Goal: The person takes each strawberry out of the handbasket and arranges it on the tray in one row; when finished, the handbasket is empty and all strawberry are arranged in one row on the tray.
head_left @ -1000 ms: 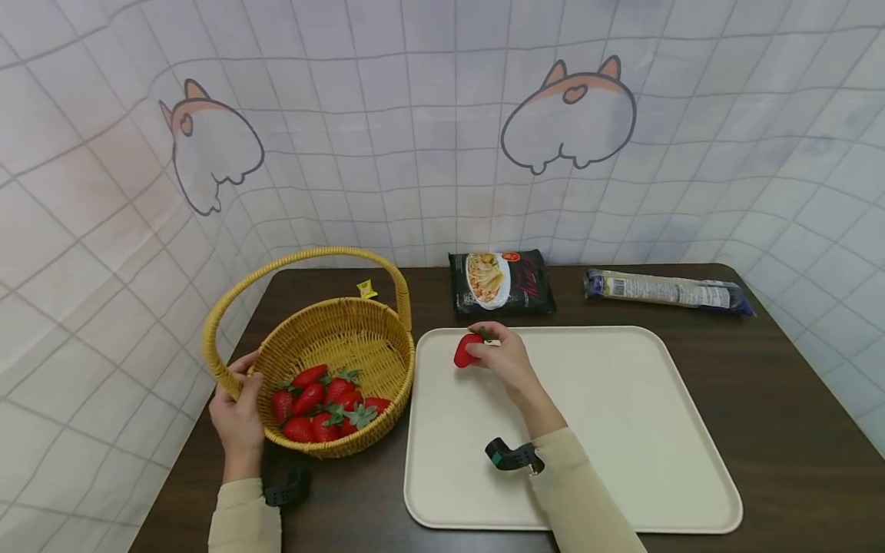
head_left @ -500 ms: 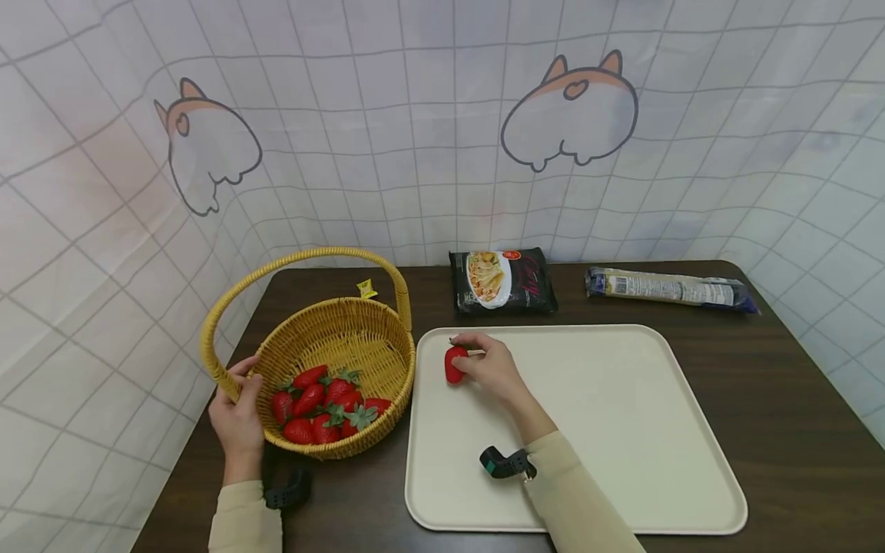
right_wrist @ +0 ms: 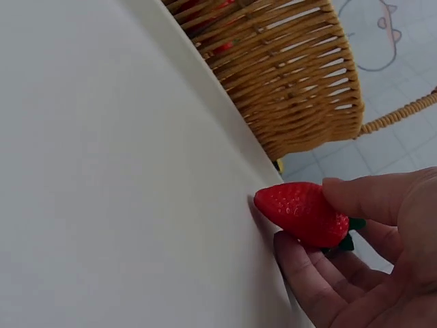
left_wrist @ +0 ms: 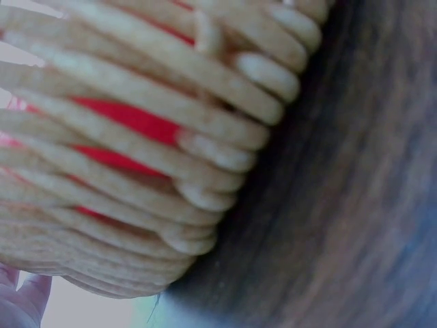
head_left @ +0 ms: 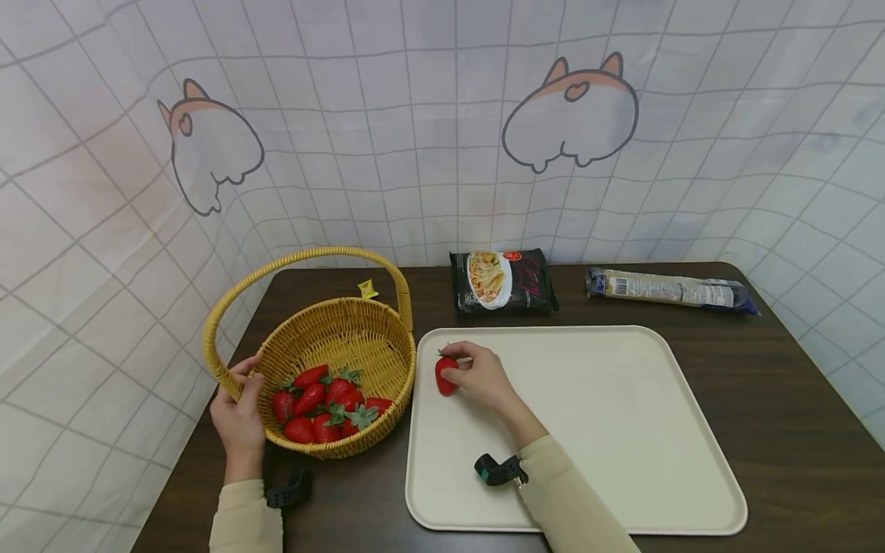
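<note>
My right hand (head_left: 482, 378) pinches a red strawberry (head_left: 445, 376) between thumb and fingers, over the far left corner of the cream tray (head_left: 588, 430). In the right wrist view the strawberry (right_wrist: 302, 212) points its tip at the tray surface, its green leaves toward the palm. With my left hand (head_left: 238, 418) I grip the left rim of a yellow wicker basket (head_left: 373, 338), thumb by the handle's base. Several strawberries (head_left: 325, 403) lie in the near part of that basket. Red shows through the basket weave (left_wrist: 136, 181) in the left wrist view.
Behind the tray lies a black food packet (head_left: 505, 283). A long clear-and-blue package (head_left: 671, 291) rests at the back right of the dark table (head_left: 781, 399). Beyond the basket sits a small yellow wrapper (head_left: 367, 289). A tiled-pattern curtain (head_left: 387, 153) closes off the back.
My right hand has carried the strawberry left and toward me over the tray's corner, turning it more upright with its tip down. The left hand and basket have stayed in place.
</note>
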Available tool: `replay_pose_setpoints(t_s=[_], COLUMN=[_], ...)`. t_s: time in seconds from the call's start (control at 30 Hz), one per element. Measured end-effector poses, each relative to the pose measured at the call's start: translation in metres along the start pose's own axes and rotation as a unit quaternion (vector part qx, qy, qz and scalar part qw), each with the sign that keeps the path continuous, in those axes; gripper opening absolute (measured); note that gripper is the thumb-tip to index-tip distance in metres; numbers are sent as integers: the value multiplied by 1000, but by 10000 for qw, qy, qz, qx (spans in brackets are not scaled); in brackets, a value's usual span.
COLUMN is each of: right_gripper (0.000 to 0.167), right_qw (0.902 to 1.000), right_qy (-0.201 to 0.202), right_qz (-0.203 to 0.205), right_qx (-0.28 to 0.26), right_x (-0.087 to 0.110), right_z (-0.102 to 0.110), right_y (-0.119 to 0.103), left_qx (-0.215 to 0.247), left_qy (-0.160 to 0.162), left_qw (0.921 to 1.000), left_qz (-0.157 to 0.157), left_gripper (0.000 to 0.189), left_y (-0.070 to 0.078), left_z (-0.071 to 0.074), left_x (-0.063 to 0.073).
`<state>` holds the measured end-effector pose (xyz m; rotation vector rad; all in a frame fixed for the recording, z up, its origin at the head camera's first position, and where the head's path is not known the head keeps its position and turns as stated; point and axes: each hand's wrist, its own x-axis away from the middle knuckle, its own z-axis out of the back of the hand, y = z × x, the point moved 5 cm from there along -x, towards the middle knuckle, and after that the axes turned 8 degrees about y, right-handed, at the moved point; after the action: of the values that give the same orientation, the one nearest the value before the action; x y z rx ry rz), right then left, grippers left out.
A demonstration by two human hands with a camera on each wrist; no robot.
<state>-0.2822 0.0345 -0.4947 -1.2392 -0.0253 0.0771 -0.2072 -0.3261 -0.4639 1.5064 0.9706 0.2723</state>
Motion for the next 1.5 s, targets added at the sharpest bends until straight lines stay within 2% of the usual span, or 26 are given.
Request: replay_pose_setpoints(t_s=[0.17, 0.4, 0.67, 0.83, 1.33, 1.5], right_gripper=[28, 24, 31, 33, 33, 32], right_qw=[9994, 9982, 9966, 9951, 9948, 9963], right_qy=[-206, -188, -368, -443, -311, -184], right_qz=[210, 339, 478, 629, 725, 587], right_qx=[175, 450, 564, 619, 642, 597], right_x=[3, 6, 7, 8, 10, 9], right_z=[-5, -6, -9, -13, -18, -15], right_y=[-1, -2, -4, -4, -7, -6], left_qx=[-69, -54, 22, -3, 22, -16], left_qy=[32, 35, 66, 92, 64, 44], left_qw=[10000, 10000, 10000, 9999, 9999, 10000], left_qz=[16, -28, 49, 84, 99, 76], left_gripper=[18, 17, 11, 15, 9, 11], left_y=[-3, -4, -4, -5, -4, -3], left_z=[1, 0, -1, -1, 0, 0], left_x=[1, 2, 1, 1, 0, 0])
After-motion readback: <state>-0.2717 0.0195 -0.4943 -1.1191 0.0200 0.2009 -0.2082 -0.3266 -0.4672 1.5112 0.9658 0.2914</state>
